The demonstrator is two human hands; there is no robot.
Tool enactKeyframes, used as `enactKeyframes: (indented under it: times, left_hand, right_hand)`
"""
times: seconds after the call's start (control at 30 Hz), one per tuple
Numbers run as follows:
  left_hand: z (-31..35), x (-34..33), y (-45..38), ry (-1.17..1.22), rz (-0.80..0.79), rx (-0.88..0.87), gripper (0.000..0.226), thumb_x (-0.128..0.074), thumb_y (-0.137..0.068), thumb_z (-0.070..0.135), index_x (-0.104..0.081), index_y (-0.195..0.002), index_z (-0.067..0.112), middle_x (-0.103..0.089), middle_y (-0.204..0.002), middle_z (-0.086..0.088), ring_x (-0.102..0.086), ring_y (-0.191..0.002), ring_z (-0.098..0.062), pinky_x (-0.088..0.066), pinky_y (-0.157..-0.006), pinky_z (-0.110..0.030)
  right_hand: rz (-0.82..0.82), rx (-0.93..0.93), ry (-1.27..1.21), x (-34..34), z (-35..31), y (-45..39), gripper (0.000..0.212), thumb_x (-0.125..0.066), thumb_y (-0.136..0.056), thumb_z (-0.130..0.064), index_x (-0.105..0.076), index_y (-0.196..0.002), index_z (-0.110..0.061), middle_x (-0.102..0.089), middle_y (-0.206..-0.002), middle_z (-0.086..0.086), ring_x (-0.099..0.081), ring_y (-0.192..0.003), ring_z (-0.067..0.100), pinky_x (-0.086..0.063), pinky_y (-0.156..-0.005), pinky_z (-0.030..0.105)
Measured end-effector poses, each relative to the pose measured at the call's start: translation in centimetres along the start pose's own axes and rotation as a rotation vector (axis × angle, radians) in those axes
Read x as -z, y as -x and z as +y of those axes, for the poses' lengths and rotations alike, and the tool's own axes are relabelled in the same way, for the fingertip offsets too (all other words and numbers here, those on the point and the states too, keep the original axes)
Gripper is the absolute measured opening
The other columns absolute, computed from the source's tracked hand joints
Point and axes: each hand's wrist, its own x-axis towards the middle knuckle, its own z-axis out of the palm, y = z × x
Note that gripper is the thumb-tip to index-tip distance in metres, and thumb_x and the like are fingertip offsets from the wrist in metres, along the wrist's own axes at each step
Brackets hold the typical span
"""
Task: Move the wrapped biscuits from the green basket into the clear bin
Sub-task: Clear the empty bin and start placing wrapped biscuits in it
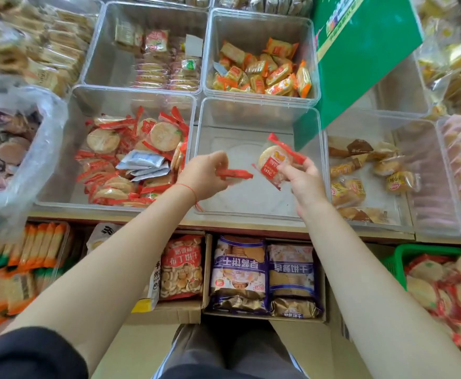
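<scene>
A green basket at the lower right holds several round biscuits in red-edged wrappers. Straight ahead stands a clear bin with a bare floor. Over this bin my right hand pinches one wrapped biscuit, tilted, its red seal pointing up and right. My left hand hovers at the bin's left side, fingers curled round another wrapped biscuit seen edge-on, only its red seal clear.
A clear bin to the left holds the same red-wrapped biscuits. Other bins hold orange packets, small cakes and pink packs. A green cardboard box leans over the right side. Boxed snack bags sit below the shelf edge.
</scene>
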Motion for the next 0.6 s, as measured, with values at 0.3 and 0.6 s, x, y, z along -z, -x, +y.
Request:
enactKeyframes:
  times: [0.3,0.6]
  left_hand:
    - [0.4,-2.9,-1.7,-0.519,-0.528,-0.051,0.036,-0.056,-0.09,0.011,-0.061,-0.124,0.022,-0.05,-0.104,-0.002,-0.054,-0.09,-0.022,-0.046,-0.075,-0.03]
    - [1.2,-1.2,-1.3,-0.934,-0.804,-0.09,0.042,-0.039,-0.095,0.016,-0.057,-0.132,0.026,-0.059,-0.131,0.002,-0.051,-0.123,-0.02,-0.028,-0.112,-0.04]
  right_hand:
    - [-0.207,0.052,0.783,-1.2,2.9,-2.8,0.033,-0.076,-0.068,-0.008,-0.061,-0.095,-0.021,-0.067,-0.091,0.001,-0.063,-0.086,0.022,-0.057,-0.074,0.039]
    - [-0.417,0.073,0.956,-4.5,4.4,-3.5,0.025,-0.064,-0.083,-0.009,-0.061,-0.101,-0.027,-0.067,-0.102,0.003,-0.057,-0.074,0.012,-0.041,-0.056,0.024]
